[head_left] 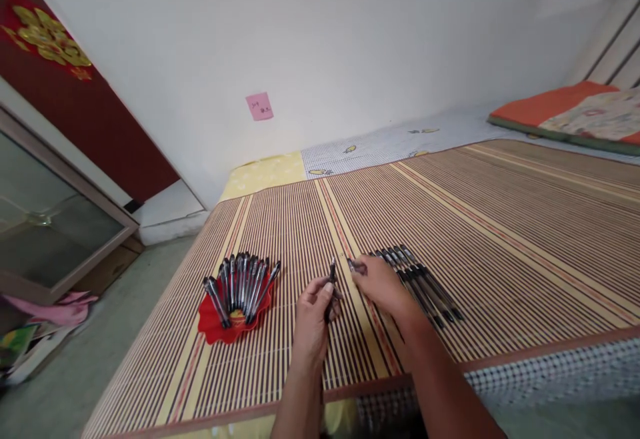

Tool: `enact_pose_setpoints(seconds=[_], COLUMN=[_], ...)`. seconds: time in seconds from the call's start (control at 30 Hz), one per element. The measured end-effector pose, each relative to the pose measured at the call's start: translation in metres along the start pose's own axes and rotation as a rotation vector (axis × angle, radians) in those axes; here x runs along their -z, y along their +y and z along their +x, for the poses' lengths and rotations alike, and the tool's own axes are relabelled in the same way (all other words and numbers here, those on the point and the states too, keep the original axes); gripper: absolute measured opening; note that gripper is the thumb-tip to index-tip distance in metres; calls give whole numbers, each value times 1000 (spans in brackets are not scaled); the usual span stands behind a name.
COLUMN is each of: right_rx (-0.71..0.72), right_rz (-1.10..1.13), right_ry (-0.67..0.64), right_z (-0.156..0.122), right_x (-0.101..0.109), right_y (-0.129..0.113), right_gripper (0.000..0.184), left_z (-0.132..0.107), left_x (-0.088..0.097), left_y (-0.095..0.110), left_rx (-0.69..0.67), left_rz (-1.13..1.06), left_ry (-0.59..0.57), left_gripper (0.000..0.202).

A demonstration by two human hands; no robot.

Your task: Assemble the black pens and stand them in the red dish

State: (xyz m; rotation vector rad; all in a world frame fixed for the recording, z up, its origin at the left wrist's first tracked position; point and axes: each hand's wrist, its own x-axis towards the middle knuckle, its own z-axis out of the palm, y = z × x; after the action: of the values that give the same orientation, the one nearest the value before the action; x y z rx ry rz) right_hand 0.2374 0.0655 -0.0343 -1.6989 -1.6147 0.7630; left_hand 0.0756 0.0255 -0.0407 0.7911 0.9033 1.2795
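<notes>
My left hand (314,312) is closed around a black pen (331,279), which sticks up from its fingers. My right hand (381,284) is just to the right, fingers pinched on a small dark piece (356,266), apparently a pen cap. Right of that hand, several black pens (420,282) lie side by side in a row on the striped bamboo mat (490,239). To the left, a red scalloped dish (231,316) holds several more pens (243,286) fanned out.
The mat covers a bed whose front edge (350,392) runs close to me. A white wall with a pink note (259,106) stands behind. An orange-edged cushion (575,112) lies far right. A glass-fronted cabinet (55,219) and clutter on the floor (40,332) are at the left.
</notes>
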Motion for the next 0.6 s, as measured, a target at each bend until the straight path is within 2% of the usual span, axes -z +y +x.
enact_pose_setpoints(seconds=[0.07, 0.13, 0.27, 0.4, 0.6], right_rx=[30, 43, 16, 16, 84], right_rz=[356, 620, 932, 1029, 944], right_ry=[60, 90, 105, 113, 42], right_z=[2, 2, -3, -7, -9], right_x=[5, 9, 17, 21, 24], right_y=[-1, -4, -14, -21, -24], right_gripper=[15, 17, 30, 31, 25], left_z=[0, 0, 0, 0, 0], left_x=[0, -1, -2, -2, -3], left_y=[0, -1, -2, -4, -6], left_rx=[0, 1, 16, 33, 48], left_rz=[19, 37, 51, 61, 68], left_ry=[1, -1, -5, -6, -21], left_gripper=[33, 33, 35, 34, 33])
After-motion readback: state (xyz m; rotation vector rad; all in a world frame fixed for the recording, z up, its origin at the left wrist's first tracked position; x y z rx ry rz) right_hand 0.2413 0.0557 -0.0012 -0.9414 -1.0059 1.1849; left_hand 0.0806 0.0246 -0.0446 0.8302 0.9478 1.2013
